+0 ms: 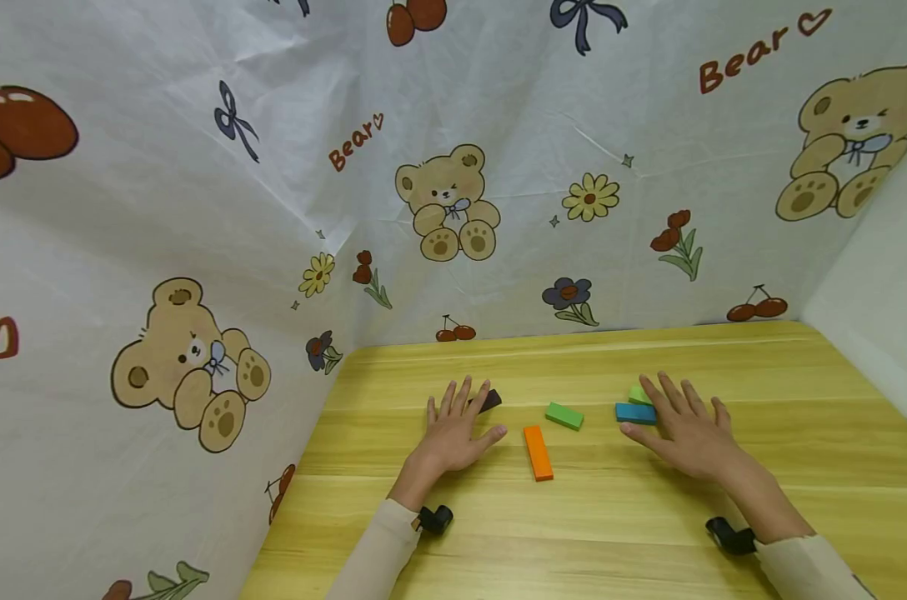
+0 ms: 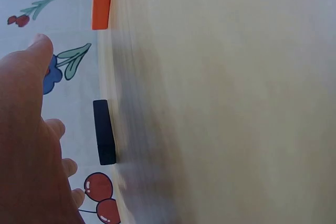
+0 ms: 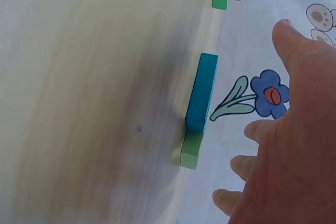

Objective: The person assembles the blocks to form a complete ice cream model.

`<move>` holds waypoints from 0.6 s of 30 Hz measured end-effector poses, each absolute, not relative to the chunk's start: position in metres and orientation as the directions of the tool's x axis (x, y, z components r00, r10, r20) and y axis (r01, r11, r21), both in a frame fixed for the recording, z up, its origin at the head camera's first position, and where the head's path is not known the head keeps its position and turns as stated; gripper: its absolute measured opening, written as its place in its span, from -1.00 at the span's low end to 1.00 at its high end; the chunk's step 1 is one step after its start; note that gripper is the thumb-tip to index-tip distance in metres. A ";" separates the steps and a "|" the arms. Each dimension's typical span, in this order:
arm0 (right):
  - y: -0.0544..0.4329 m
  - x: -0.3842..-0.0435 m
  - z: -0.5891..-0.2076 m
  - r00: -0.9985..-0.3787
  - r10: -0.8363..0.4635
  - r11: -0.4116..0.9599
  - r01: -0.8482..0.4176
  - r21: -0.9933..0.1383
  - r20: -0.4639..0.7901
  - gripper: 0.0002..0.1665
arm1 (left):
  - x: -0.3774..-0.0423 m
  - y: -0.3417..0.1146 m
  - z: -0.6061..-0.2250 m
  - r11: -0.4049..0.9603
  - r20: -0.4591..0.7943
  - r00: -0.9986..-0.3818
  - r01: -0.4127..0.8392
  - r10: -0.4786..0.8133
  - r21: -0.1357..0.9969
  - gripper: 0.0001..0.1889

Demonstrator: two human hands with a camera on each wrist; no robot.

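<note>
Blue block is lying right of the orange block and black block left of it, both probably sitting steady because they're resting flat; left hand and right hand are spreading fingers, each grip holding nothing.

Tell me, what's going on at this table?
A person is holding both hands spread out over the wooden table, with nothing gripped in either. The left hand is nearest the dark block, and the right hand is close by the blue block and the light green block. The green block and the orange block lie between the two hands.
</note>
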State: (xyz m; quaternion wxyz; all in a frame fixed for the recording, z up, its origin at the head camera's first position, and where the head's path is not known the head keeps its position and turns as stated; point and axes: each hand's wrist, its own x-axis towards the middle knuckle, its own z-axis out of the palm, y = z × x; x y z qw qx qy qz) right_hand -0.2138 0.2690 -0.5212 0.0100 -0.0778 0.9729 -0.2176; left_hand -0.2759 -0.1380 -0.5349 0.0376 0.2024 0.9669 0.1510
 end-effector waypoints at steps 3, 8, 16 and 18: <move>0.269 -0.214 -0.523 -0.988 -0.153 0.895 -0.146 -0.423 0.016 0.23 | -0.276 -0.137 -0.536 0.870 -0.009 -0.914 0.384 0.407 0.309 -0.06; 0.266 -0.212 -0.523 -0.987 -0.159 0.887 -0.159 -0.434 0.039 0.18 | -0.275 -0.136 -0.536 0.861 -0.007 -0.908 0.394 0.418 0.321 -0.07; 0.256 -0.211 -0.519 -0.968 -0.221 0.853 -0.251 -0.458 0.120 -0.09 | -0.268 -0.131 -0.530 0.805 0.004 -0.872 0.453 0.489 0.383 -0.02; 0.252 -0.213 -0.520 -0.959 -0.229 0.845 -0.282 -0.454 0.169 -0.20 | -0.264 -0.126 -0.529 0.798 0.023 -0.870 0.461 0.492 0.388 -0.06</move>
